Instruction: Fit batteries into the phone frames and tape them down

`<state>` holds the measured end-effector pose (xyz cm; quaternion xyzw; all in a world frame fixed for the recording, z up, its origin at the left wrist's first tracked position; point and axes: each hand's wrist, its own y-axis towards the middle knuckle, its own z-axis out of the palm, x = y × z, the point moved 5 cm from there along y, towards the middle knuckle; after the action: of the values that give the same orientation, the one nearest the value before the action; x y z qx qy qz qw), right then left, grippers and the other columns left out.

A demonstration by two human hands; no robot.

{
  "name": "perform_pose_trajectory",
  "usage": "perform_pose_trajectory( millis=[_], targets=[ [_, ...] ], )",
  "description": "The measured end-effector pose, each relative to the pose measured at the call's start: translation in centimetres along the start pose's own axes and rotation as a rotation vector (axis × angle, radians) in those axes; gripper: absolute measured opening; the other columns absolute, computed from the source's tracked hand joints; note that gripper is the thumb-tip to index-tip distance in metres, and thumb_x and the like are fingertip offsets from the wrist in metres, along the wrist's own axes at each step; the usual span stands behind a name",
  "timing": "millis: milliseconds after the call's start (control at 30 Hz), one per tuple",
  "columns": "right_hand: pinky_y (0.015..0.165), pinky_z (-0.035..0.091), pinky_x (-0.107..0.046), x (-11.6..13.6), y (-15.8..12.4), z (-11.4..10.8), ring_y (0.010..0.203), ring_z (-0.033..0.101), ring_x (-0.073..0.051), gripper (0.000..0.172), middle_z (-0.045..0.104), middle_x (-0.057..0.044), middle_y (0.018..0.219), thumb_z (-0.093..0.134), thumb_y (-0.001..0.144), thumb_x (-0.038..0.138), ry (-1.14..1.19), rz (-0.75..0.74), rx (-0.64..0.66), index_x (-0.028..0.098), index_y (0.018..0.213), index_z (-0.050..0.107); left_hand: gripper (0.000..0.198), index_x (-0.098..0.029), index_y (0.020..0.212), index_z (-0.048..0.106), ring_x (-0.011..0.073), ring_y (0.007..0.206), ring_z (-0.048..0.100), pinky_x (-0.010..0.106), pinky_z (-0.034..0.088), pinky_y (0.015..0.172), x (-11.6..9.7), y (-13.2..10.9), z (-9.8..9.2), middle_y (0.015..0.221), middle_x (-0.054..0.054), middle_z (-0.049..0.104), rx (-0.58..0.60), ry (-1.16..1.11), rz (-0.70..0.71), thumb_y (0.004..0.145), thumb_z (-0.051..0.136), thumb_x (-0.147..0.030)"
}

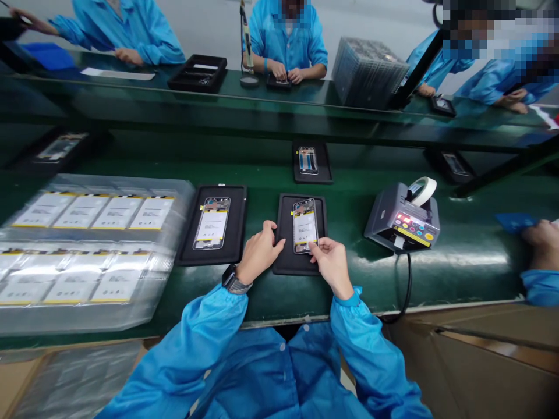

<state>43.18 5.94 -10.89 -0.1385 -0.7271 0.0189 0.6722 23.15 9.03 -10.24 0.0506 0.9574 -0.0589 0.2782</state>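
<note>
A phone frame with a white battery [304,225] lies in a black tray [301,265] on the green belt in front of me. My left hand [258,253] rests curled on the tray's left edge, fingers bent against it. The fingertips of my right hand [331,261] pinch the lower right corner of the phone frame. A second black tray [231,247] to the left holds another phone frame with a battery [212,223].
Clear plastic trays of white batteries [94,212] fill the left. A grey tape dispenser [404,218] with a cable stands at right. A third tray with a phone [311,162] lies farther back. People in blue coats work across the belt; another person's hand [541,235] is at far right.
</note>
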Motion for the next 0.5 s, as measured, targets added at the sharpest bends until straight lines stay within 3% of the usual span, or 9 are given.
perform_pose_trajectory(
  millis=[267,500],
  targets=[
    [0.032,0.030,-0.020,-0.10,0.06,-0.10,0.042,0.051,-0.013,0.054,0.062,-0.003,0.057,0.078,0.068,0.069,-0.045,0.016,0.025,0.018,0.070,0.061,0.034,-0.020,0.127,0.042,0.0244,0.084,0.071,0.033,0.046,0.071,-0.01,0.07,0.22,0.085,0.001,0.067,0.020,0.013,-0.002,0.099,0.060,-0.028],
    [0.034,0.034,-0.022,-0.75,0.23,-0.14,0.040,0.051,-0.013,0.053,0.065,-0.005,0.061,0.073,0.071,0.070,-0.118,0.013,0.063,0.019,0.071,0.059,0.035,-0.018,0.132,0.042,0.0270,0.086,0.072,0.035,0.049,0.074,0.00,0.01,0.41,0.088,0.004,0.070,0.018,0.060,0.001,0.101,0.056,-0.028]
  ],
)
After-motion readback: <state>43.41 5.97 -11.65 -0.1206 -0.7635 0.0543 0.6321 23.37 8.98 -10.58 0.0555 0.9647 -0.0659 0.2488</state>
